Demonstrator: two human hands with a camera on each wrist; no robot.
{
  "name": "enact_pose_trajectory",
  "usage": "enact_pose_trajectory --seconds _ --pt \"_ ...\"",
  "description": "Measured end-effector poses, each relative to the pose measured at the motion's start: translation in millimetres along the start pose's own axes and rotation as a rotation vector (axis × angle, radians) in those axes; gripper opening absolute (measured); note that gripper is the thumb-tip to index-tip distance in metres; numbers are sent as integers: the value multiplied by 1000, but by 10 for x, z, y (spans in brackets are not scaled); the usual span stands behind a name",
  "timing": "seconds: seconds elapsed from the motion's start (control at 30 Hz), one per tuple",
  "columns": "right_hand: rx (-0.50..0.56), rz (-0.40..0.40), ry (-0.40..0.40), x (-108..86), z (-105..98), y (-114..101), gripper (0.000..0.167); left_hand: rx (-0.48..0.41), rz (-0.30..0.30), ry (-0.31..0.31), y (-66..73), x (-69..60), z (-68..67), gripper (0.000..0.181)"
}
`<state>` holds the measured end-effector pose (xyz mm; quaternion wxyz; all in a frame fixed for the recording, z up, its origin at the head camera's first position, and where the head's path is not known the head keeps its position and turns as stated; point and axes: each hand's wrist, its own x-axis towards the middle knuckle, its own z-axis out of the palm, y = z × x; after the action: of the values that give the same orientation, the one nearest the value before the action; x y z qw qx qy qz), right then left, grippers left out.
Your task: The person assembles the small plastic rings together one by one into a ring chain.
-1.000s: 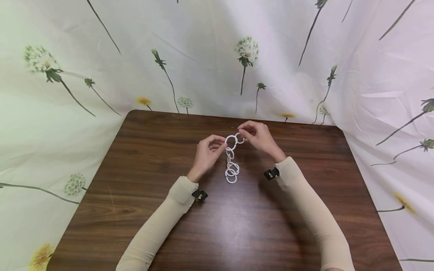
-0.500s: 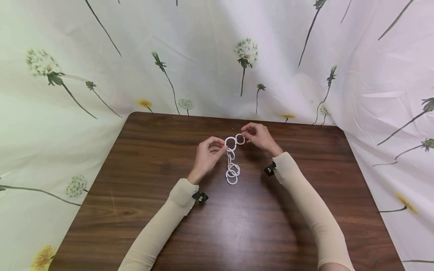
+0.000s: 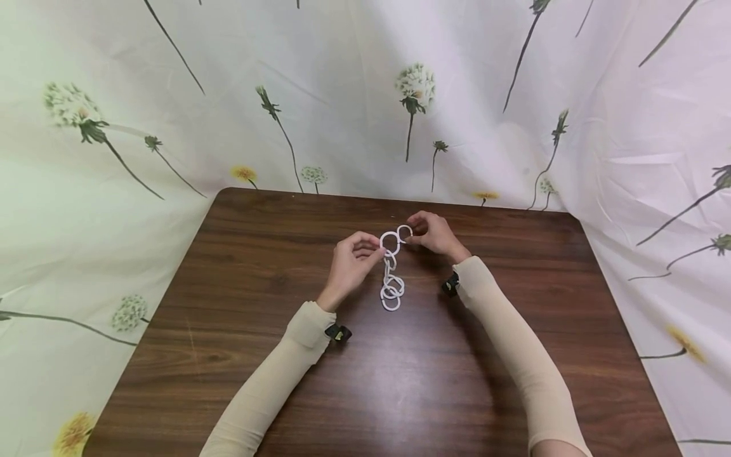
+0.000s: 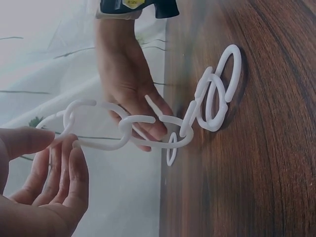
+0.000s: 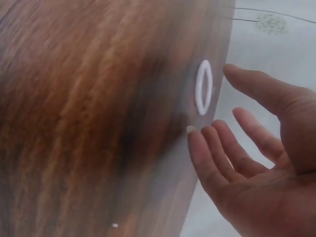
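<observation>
My left hand (image 3: 354, 263) pinches the top link of a white plastic chain (image 4: 101, 146) between thumb and fingertips. Several oval links hang from it, and the lower ones lie on the table. A separate white ring (image 5: 199, 88) lies on the tabletop towards the back, just right of the raised link in the head view. Close beside this ring is my right hand (image 3: 436, 236), its thumb and fingers spread apart. In the right wrist view a gap shows between the right fingers (image 5: 200, 148) and the ring, and nothing is held there.
The dark wood-grain table (image 3: 257, 381) has its far edge close behind the hands. A white curtain (image 3: 342, 95) printed with dandelions hangs around the back and sides. A tiny white speck (image 5: 115, 225) lies on the tabletop.
My right hand has shifted slightly, and its thumb and fingers have spread wider beside the separate ring. The left hand keeps its pinch on the chain almost unmoved.
</observation>
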<state>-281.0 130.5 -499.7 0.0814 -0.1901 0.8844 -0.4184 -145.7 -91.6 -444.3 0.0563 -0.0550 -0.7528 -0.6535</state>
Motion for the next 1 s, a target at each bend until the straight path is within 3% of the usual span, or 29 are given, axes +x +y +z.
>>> enact_pose_trajectory --seconds 0.17,0.27,0.5,0.8,1.0 --pt "-3 46 -18 39 18 59 53 13 -10 12 -194 63 25 22" --pt "-9 66 -29 53 40 83 55 5 -15 18 -242 67 28 23" --pt "-36 55 -34 106 87 63 58 -9 -12 11 -251 78 33 19" --pt "-135 48 -54 194 145 60 51 -6 12 -5 -276 73 51 18" --pt "-141 85 -57 221 141 46 46 -7 -3 -8 -277 53 58 18"
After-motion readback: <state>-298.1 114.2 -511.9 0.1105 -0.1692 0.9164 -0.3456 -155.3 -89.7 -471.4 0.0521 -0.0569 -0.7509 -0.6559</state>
